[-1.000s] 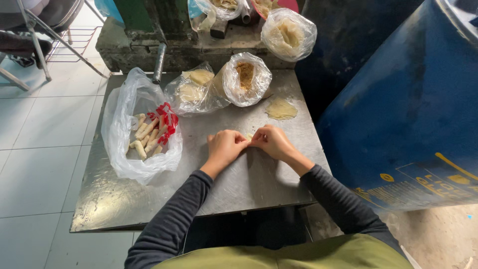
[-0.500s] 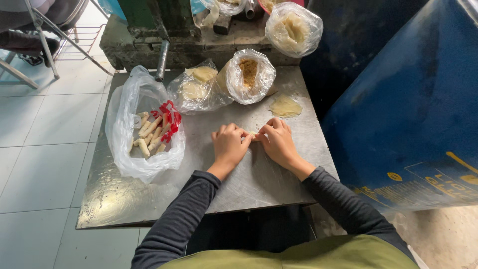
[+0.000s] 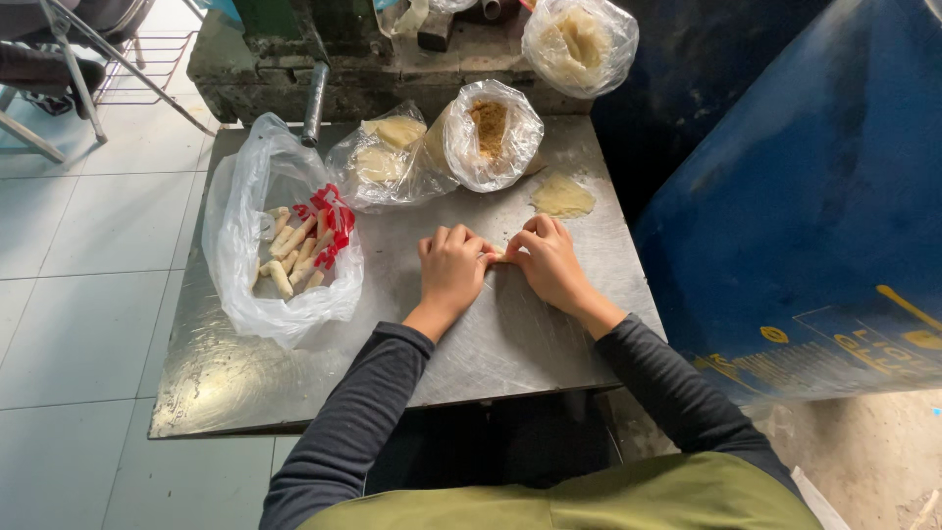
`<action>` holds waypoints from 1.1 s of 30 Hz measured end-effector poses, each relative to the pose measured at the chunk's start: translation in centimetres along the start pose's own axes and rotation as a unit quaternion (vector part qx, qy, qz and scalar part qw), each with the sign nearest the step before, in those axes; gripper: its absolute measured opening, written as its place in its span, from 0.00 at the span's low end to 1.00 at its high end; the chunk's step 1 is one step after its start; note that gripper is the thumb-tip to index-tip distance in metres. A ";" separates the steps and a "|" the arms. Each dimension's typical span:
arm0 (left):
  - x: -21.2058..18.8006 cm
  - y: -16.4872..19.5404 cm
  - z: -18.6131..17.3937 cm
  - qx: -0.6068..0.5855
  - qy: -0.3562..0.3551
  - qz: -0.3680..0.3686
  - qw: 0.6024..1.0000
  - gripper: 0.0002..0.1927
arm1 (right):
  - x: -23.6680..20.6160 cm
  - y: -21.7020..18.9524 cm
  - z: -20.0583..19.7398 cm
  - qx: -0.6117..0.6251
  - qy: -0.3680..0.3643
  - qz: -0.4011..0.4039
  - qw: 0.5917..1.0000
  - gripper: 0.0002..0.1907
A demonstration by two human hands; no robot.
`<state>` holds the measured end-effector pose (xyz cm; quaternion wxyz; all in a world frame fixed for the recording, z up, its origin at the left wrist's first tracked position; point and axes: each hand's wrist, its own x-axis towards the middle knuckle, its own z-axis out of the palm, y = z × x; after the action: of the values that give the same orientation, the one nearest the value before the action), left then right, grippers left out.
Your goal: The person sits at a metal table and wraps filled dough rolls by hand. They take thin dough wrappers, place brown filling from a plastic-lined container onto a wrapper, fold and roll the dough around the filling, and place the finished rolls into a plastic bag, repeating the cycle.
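My left hand [image 3: 451, 270] and my right hand [image 3: 549, 260] rest side by side on a metal table [image 3: 510, 344], fingers curled over a small pale roll of dough [image 3: 498, 257] pinched between them. Most of the roll is hidden under my fingers. A flat pale wrapper [image 3: 562, 195] lies just beyond my right hand. To the left, an open clear plastic bag [image 3: 275, 255] holds several finished pale rolls [image 3: 292, 253].
Two clear bags stand at the table's back: one with pale wrappers [image 3: 388, 157], one with brown filling [image 3: 491, 128]. Another bag [image 3: 581, 41] sits on a dark machine behind. A blue drum [image 3: 814, 196] stands at the right, chair legs [image 3: 59, 69] at the far left.
My hands have stayed together over the roll, shifting slightly on the table; the fingers have worked the roll a little. The camera moved a bit closer.
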<state>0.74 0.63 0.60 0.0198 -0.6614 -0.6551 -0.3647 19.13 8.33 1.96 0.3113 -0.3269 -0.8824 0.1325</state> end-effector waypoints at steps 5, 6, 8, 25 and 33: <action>0.2 0.4 1.7 -0.013 -0.009 -0.142 0.990 0.07 | 1.2 -0.4 1.1 -0.011 -0.018 0.158 0.987 0.06; 0.4 0.5 2.2 0.010 0.018 -0.146 0.989 0.08 | 1.4 -0.5 1.5 -0.022 0.004 0.145 0.989 0.07; 1.1 0.5 3.2 0.056 0.068 -0.151 0.985 0.09 | 2.1 -0.7 2.4 -0.044 0.049 0.123 0.990 0.08; 3.5 -0.3 0.1 0.078 0.062 -0.023 0.995 0.08 | 4.8 9.1 -3.9 -0.064 0.138 0.221 0.963 0.08; -0.9 -8.1 -12.3 0.383 0.210 -0.232 0.869 0.15 | 3.9 10.5 -3.1 -0.163 0.062 0.271 0.947 0.10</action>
<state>-11.93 -5.21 5.49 0.3234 -0.3387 -0.8582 -0.2102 24.02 18.89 1.57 0.2598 -0.6079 -0.7489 0.0462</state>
